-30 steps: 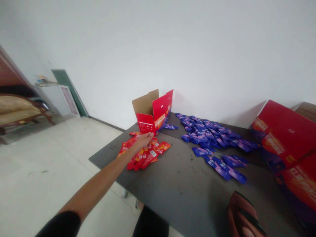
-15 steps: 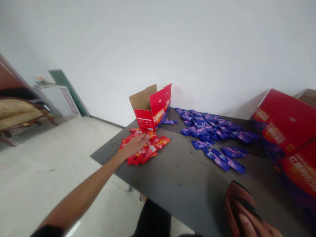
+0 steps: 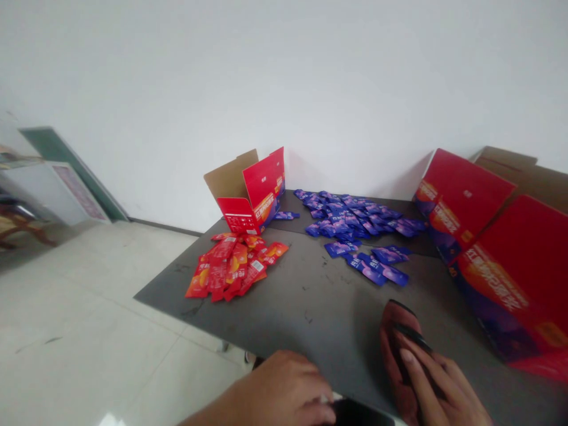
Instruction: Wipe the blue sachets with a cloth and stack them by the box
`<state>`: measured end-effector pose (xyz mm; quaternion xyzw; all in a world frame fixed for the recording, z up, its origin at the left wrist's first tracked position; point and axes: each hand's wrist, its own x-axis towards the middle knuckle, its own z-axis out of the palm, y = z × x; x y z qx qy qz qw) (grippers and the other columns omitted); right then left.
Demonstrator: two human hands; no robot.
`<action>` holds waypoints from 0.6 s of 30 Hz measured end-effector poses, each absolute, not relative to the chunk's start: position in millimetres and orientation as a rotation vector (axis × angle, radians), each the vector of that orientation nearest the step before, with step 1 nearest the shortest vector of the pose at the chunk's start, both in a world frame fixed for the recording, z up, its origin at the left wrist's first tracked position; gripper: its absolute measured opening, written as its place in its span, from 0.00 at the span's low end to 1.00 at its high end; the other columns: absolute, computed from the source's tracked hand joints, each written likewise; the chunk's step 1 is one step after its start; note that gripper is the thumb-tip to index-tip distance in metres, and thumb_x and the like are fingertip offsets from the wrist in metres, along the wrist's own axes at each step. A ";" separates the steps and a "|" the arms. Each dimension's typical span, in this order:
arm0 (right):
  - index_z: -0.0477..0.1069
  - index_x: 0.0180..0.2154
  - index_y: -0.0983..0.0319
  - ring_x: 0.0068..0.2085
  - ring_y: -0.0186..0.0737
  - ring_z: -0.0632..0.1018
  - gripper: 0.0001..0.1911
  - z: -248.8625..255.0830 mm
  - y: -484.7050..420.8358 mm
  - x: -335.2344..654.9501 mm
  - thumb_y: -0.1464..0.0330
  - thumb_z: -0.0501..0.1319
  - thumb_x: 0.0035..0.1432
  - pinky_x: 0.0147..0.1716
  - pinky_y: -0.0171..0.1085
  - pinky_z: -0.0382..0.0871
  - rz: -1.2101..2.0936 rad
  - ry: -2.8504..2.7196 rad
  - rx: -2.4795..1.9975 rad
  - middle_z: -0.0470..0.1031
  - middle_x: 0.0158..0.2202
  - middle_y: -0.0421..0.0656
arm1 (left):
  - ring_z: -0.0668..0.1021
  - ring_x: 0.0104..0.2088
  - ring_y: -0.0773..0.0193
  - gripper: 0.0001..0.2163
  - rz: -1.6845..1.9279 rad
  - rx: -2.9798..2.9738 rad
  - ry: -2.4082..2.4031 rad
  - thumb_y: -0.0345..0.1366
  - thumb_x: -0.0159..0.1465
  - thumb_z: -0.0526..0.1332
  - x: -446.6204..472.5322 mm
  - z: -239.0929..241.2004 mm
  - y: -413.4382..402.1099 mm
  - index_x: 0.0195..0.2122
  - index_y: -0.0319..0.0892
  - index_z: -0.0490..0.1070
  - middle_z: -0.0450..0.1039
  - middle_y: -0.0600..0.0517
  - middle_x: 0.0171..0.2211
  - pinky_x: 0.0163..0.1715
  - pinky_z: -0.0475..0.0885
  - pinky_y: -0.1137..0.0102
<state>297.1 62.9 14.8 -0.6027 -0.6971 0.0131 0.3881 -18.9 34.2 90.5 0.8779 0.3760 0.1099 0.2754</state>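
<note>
My left hand (image 3: 284, 387) is at the bottom edge, close to me, its fingers curled against a dark glossy flat object (image 3: 357, 414) at the near edge of the dark table (image 3: 310, 313). My right hand (image 3: 439, 384) lies on a reddish-brown item with a black strap (image 3: 394, 325), fingers pressed along it and holding it against the tabletop. A heap of red sachets (image 3: 233, 263) lies at the table's left side, well beyond both hands. Behind it stands an open red carton (image 3: 251, 198).
Several blue sachets (image 3: 355, 228) are spread across the table's far middle. Large red boxes (image 3: 501, 260) stand along the right side, with a brown carton (image 3: 510, 163) behind. The white wall is behind the table; tiled floor (image 3: 80, 319) and leaning boards (image 3: 57, 177) are to the left.
My left hand has left the red sachets and pulled back to the near table edge. My right hand has come further into view on the reddish-brown item. The view has shifted to the right.
</note>
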 end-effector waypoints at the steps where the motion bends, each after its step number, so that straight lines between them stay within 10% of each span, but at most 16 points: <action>1: 0.82 0.50 0.54 0.42 0.40 0.83 0.27 16.6 61.9 293.9 0.45 0.53 0.69 0.39 0.35 0.74 0.058 -1.759 -1.530 0.81 0.43 0.43 | 0.82 0.39 0.63 0.13 0.324 2.357 1.017 0.48 0.73 0.59 -14.1 87.4 36.0 0.43 0.48 0.79 0.81 0.54 0.36 0.40 0.67 0.73; 11: 0.79 0.54 0.49 0.46 0.36 0.82 0.19 27.4 56.6 284.6 0.52 0.58 0.70 0.44 0.29 0.76 0.161 -1.721 -1.461 0.79 0.46 0.41 | 0.76 0.29 0.65 0.23 0.470 2.423 1.227 0.48 0.78 0.48 27.8 101.2 102.0 0.29 0.44 0.70 0.73 0.54 0.26 0.31 0.61 0.69; 18: 0.80 0.53 0.49 0.42 0.36 0.84 0.16 27.2 60.1 289.6 0.55 0.60 0.69 0.40 0.27 0.79 0.140 -1.779 -1.257 0.82 0.44 0.42 | 0.78 0.46 0.57 0.12 0.530 2.555 1.464 0.43 0.76 0.53 53.4 75.1 207.0 0.44 0.44 0.72 0.75 0.48 0.44 0.47 0.71 0.66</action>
